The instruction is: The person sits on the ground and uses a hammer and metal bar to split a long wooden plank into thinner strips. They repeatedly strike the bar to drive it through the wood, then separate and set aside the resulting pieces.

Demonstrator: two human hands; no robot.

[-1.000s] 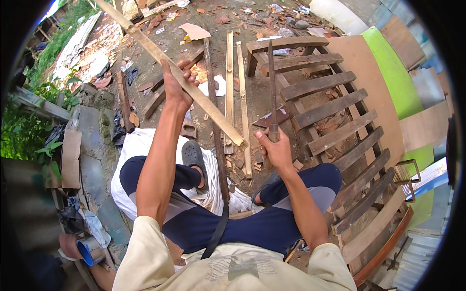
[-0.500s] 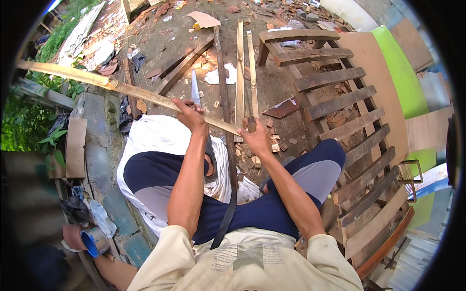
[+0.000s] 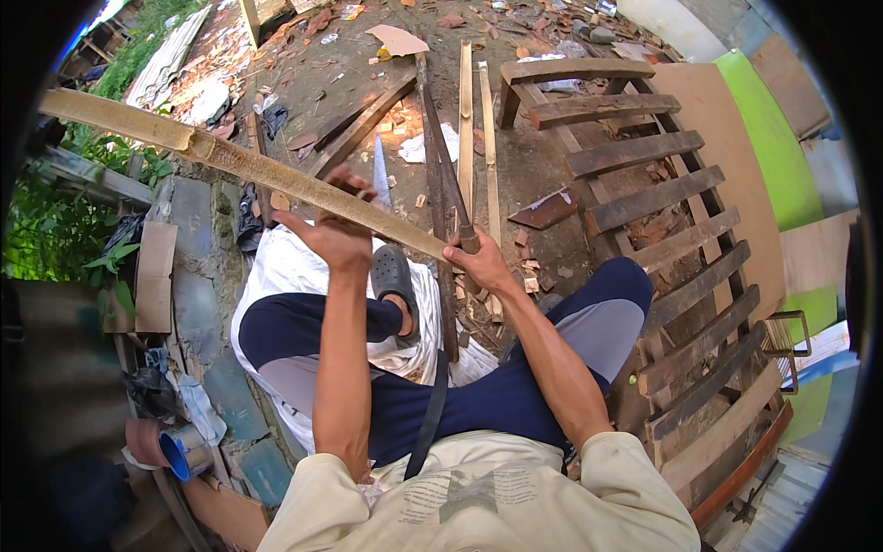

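Observation:
A long bamboo strip [image 3: 276, 178] slants across in front of me, from the upper left down to my right hand [image 3: 482, 261]. That hand is closed round the handle of a long-bladed knife [image 3: 468, 237], its blade pointing up and away. Its thumb also presses on the near end of the strip. Under the middle of the strip is my left hand [image 3: 337, 237], thumb stretched out and fingers apart, the fingertips blurred by motion behind the bamboo. Beyond it, a handsaw [image 3: 381, 175] lies on the ground.
A slatted wooden frame [image 3: 635, 216] stands along the right. Two more bamboo strips [image 3: 466, 120] lie ahead beside a dark wooden bar [image 3: 434, 175]. Wood chips [image 3: 531, 267] are scattered near my feet. A white cloth [image 3: 276, 276] lies under my left leg, next to a low block wall [image 3: 195, 285].
My left hand has loosened from the strip and turned beneath it. The strip has rolled, showing a broader face. The knife blade has swung into clearer view.

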